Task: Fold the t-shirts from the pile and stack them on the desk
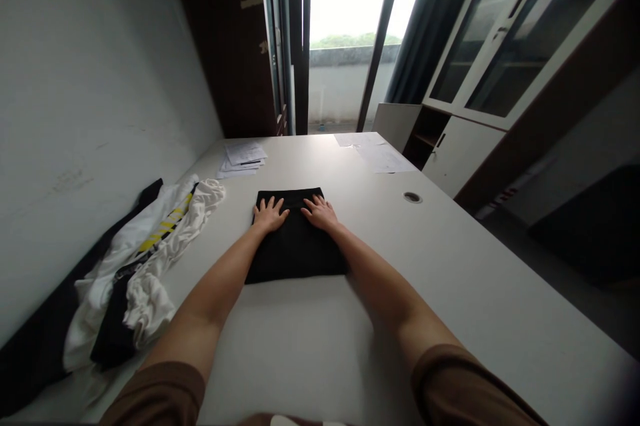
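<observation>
A black folded cloth (295, 249), roughly square, lies flat on the white table (300, 346) in front of me. My left hand (271, 215) rests palm down on its upper left part, fingers spread. On the upper right part lies my right hand (320, 213), also flat with the fingers apart. Neither hand grips the cloth. The fold along its far edge shows just beyond my fingertips. What kind of garment it is, I cannot tell.
Along the left wall lies a heap of clothes (150, 266), white, black and yellow. Papers (243, 159) with a dark pen sit at the far left, more sheets (383, 156) at the far right. A round cable hole (413, 197) is near the right edge. Cabinets (465, 153) stand beyond.
</observation>
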### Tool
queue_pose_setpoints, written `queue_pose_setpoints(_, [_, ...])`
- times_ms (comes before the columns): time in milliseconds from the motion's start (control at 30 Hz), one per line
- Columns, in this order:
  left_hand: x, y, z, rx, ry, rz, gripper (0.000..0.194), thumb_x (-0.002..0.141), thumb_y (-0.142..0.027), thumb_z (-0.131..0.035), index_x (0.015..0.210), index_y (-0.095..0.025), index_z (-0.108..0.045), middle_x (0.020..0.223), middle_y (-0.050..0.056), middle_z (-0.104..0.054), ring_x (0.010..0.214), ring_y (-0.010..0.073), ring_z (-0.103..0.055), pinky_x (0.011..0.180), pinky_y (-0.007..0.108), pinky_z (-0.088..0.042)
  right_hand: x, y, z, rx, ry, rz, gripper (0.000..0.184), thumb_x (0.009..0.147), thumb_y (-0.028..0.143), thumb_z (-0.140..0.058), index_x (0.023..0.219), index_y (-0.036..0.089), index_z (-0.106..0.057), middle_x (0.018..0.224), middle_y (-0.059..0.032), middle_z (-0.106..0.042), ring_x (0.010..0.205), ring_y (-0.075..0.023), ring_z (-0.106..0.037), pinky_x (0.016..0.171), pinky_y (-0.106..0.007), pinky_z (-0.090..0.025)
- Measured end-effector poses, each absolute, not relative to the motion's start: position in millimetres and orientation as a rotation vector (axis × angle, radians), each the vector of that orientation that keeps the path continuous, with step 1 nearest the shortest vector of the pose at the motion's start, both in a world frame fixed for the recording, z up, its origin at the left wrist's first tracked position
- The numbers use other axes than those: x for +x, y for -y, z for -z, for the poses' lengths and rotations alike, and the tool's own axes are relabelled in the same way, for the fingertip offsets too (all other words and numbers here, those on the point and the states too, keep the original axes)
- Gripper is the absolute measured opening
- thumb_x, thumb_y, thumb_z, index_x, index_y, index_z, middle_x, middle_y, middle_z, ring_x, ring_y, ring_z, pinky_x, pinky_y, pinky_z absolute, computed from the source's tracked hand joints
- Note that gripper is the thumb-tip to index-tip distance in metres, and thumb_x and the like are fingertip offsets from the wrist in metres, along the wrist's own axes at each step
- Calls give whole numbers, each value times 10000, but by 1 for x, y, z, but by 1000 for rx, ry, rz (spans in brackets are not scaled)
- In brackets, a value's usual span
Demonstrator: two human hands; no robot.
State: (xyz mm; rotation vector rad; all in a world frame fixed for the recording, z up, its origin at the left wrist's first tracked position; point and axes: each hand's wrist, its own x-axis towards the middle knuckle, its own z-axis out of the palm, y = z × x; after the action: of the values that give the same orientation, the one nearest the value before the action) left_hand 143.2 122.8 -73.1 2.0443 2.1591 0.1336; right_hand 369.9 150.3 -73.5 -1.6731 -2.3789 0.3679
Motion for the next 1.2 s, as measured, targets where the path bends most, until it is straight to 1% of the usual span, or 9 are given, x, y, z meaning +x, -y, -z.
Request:
queue_pose_setpoints(233, [137,-143,69,1902,-2280,-167,789,940,-735,-256,1619,-334,-275,1714,50,-133,1555,405,-107,1211,637,-143,372,-131,68,-1675,2406,-315,666,1035,645,-275,1608,307,-320,1694,-81,-169,1566,-274,-111,1230,-488,-129])
queue_pose_setpoints(433, [140,-128,66,2056,-2273,-248,697,995,-624,-283,1560,-241,-420,1680,99,-257,1558,337,-163,1234,573,-160,375,-133,69,-1689,2409,-357,685,1021,675,-274,1606,321,-322,1700,-70,-145,1569,-277,-85,1235,-481,-103])
queue_pose_setpoints(600, [160,-89,61,2332,-2090,-313,658,1004,-599,-352,1493,-187,-508,1612,132,-396,1517,319,-288,1245,543,-172,368,-146,64,-1731,2405,-398,647,1012,618,-358,1589,324,-355,1701,-89,-135,1563,-336,-79,1219,-564,-104])
queue_pose_setpoints(700, [176,-55,60,2457,-1890,-317,672,992,-621,-392,1498,-192,-501,1615,133,-390,1517,313,-296,1239,516,-220,364,-152,61,-1760,2402,-419,602,1008,537,-408,1567,315,-394,1688,-118,-179,1549,-376,-125,1185,-628,-150])
queue_pose_setpoints(767, [185,-30,60,2532,-1778,-307,673,991,-601,-418,1525,-193,-466,1633,128,-359,1531,307,-270,1247,512,-210,365,-157,62,-1745,2404,-419,605,1015,549,-389,1572,314,-386,1692,-114,-162,1554,-369,-102,1187,-635,-137])
queue_pose_setpoints(867, [192,6,58,2661,-1603,-312,647,1009,-539,-414,1572,-221,-391,1663,97,-300,1551,277,-224,1268,515,-149,373,-165,64,-1693,2425,-425,636,1020,621,-351,1589,337,-350,1706,-67,-114,1568,-320,-46,1218,-592,-85])
queue_pose_setpoints(933, [194,23,54,2722,-1491,-313,618,1017,-504,-414,1584,-263,-367,1672,67,-284,1555,264,-212,1273,528,-115,379,-170,66,-1681,2424,-434,648,1016,647,-353,1591,350,-343,1706,-49,-115,1568,-305,-65,1229,-567,-77])
queue_pose_setpoints(1100, [197,38,43,2756,-1322,-317,560,995,-464,-484,1545,-372,-426,1669,9,-295,1549,283,-223,1264,572,-102,383,-169,64,-1679,2371,-396,619,1029,624,-358,1579,341,-378,1697,-46,-167,1561,-284,-131,1236,-530,-108])
queue_pose_setpoints(1200, [195,33,43,2720,-1303,-338,551,994,-484,-489,1534,-385,-440,1656,-3,-327,1542,271,-247,1266,552,-136,383,-156,64,-1661,2320,-312,565,1042,582,-369,1532,318,-466,1676,-45,-245,1565,-257,-117,1240,-499,-122])
